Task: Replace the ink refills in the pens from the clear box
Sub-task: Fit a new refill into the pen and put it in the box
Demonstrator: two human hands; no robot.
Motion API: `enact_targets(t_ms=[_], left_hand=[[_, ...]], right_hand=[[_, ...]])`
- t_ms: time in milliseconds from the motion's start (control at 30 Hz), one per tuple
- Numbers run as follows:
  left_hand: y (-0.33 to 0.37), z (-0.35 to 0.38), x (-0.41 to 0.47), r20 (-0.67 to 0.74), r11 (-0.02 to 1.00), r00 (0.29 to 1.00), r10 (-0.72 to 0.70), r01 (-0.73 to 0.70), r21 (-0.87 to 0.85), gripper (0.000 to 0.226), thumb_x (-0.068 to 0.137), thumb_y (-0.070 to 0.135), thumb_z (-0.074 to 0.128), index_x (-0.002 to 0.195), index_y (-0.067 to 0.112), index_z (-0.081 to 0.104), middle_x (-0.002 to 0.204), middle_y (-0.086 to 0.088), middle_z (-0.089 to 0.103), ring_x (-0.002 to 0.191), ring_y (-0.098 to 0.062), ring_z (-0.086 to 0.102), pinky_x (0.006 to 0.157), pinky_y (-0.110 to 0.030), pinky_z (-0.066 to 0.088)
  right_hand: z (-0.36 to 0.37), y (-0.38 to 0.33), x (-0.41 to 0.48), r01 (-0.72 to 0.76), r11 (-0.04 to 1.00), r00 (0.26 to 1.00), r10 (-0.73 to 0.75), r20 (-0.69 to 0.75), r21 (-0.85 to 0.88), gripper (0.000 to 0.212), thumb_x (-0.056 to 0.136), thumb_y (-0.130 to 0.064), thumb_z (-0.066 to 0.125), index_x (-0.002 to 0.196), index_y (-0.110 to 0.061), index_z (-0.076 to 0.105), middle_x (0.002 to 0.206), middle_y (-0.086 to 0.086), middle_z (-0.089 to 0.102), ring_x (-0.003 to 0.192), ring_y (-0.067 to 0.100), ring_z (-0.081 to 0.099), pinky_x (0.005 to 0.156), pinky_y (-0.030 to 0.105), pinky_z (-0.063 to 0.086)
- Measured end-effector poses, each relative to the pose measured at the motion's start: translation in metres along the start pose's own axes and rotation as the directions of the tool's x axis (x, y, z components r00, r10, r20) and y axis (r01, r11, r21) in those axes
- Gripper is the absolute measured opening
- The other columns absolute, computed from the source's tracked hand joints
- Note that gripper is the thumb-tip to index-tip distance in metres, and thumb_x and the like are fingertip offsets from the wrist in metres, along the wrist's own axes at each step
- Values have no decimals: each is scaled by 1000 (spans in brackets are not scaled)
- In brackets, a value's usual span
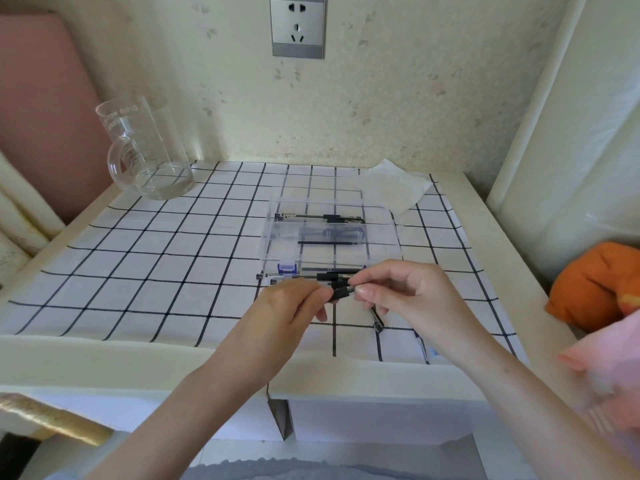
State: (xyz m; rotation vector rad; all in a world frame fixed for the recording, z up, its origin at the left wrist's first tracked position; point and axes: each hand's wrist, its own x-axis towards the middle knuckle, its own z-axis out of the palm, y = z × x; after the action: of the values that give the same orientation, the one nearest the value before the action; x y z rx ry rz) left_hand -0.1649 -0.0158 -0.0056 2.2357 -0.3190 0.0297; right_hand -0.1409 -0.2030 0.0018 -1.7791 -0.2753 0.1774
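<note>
A black-tipped pen (341,293) is being held just above the worktop (138,355), in front of the clear box (332,233). The left hand (294,306) is pinching its barrel, its grip clamped on it, while the right hand (408,292) is gripping its tip.

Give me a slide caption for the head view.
Both hands, left hand and right hand, grip a pen before the clear box.

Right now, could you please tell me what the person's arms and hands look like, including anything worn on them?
Both forearms are bare as far as the frame shows: no sleeves, watch or bracelets. The left hand and right hand wear no gloves and no visible rings. The fingernails look short and unpainted.
</note>
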Motion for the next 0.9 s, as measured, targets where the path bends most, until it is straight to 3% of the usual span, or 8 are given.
enact_targets(t_ms=[133,300,400,533,667,833,900], left_hand=[[-4,1,1,-15,1000,1000,13,-13,21,10,89,23,56,85,25,64,75,17,62,84,1,54,70,-3,36],[-5,-1,0,-60,999,998,-22,20,-34,17,78,23,70,81,36,60,76,14,60,61,-6,57,55,-10,40],[-1,-1,0,-54,1000,998,-16,15,-14,4,84,29,62,86,33,63,71,15,60,68,-2,53,61,-9,40],[1,-4,1,18,998,998,-58,58,-2,22,92,30,50,73,29,62,75,15,64,65,-12,53,58,-17,43],[0,-6,0,38,997,997,-73,74,-34,26,92,28,50,68,31,59,71,14,64,58,-3,52,51,-13,42],[-1,-6,0,12,996,998,-67,67,-64,6,85,26,62,83,31,64,70,12,62,63,-5,59,54,-21,48],[-3,-6,0,-23,998,999,-42,41,-50,8,81,25,68,85,30,65,75,14,61,68,-8,58,58,-19,48]], right_hand=[[3,2,-2,-18,1000,1000,18,-7,4,13,82,-4,66,81,-14,73,71,6,72,62,9,63,58,21,48],[7,5,-1,-23,1000,999,23,-38,21,10,84,-7,65,80,-12,73,67,3,70,60,10,63,55,24,48],[6,6,-1,-33,998,999,35,-36,49,10,84,-7,64,82,-11,72,68,4,71,62,12,64,56,24,48],[4,5,-1,-25,999,1000,25,6,46,16,82,-2,66,80,-16,72,74,7,73,67,14,64,63,22,50],[4,5,-1,19,1000,1000,-18,-17,9,23,76,2,70,75,-21,73,79,5,74,75,14,66,73,20,51],[4,3,-1,-22,997,1000,21,23,70,13,81,0,65,82,-11,72,72,9,73,63,15,65,61,20,51],[5,3,-1,-40,997,999,38,27,65,8,84,-4,63,83,-5,71,69,10,72,60,18,64,58,22,51]])
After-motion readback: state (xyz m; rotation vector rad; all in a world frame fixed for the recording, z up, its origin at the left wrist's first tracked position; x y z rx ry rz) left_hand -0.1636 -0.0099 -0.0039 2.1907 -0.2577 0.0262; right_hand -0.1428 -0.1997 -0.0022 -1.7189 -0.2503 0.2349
